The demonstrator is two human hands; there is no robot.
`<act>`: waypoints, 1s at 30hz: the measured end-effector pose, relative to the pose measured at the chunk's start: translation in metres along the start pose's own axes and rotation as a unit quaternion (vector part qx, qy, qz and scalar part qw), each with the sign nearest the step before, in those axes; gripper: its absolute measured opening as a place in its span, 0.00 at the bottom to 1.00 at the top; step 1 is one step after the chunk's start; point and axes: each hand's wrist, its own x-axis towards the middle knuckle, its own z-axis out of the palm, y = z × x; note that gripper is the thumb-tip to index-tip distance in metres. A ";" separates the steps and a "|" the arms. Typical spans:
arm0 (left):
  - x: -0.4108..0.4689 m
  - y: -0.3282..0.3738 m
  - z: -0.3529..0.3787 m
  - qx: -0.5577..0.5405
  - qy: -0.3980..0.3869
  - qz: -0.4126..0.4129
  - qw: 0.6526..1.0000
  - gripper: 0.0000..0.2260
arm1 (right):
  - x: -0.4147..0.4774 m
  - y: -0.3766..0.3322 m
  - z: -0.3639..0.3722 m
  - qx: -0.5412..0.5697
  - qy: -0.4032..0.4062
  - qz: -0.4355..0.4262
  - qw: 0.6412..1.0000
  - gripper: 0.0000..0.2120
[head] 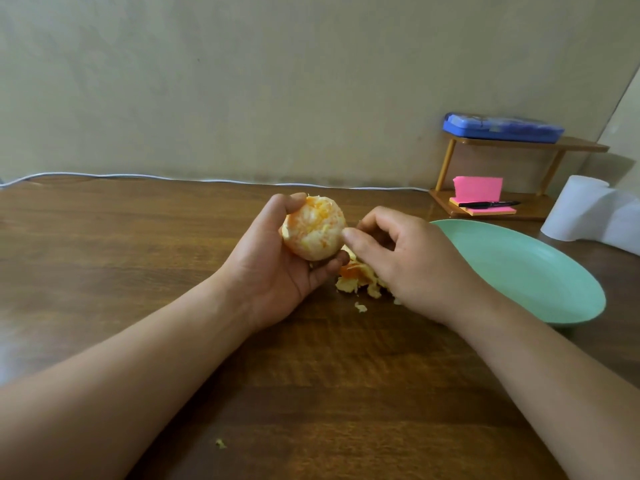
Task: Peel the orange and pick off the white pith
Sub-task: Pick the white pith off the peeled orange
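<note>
Over brown wood table (311,393), beige wall (277,81) behind: left hand (273,271) grips peeled orange (313,228); right hand (405,261) pinches its edge.

Occlusions, head view
Left hand (277,271) hides orange (313,230) underside; right hand (408,261) covers part of peel pile (353,282), pith pinch unclear; paper roll (588,213) cut by right edge.

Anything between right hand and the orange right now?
Nothing visible does. The right hand pinches at the right side of the peeled, pith-covered orange, which the left hand grips above the brown wooden table. The orange peel scraps lie beneath the hands, not between.
</note>
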 end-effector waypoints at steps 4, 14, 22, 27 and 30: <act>-0.001 0.000 -0.001 0.047 -0.007 0.023 0.999 0.25 | -0.002 -0.007 0.008 0.029 0.010 0.001 1.000 0.13; -0.003 0.002 0.000 -0.013 -0.055 0.021 0.998 0.27 | 0.001 -0.001 -0.002 0.148 0.050 0.007 0.988 0.07; 0.001 0.002 -0.003 -0.010 -0.036 0.035 0.999 0.25 | -0.004 -0.008 0.001 0.114 0.062 -0.015 0.991 0.06; 0.003 -0.002 -0.001 0.023 -0.001 0.055 0.998 0.19 | -0.005 -0.008 0.004 0.091 0.067 -0.017 0.993 0.04; 0.004 -0.003 -0.001 0.050 0.011 0.072 0.996 0.22 | -0.005 -0.006 0.004 0.073 0.059 -0.016 0.995 0.03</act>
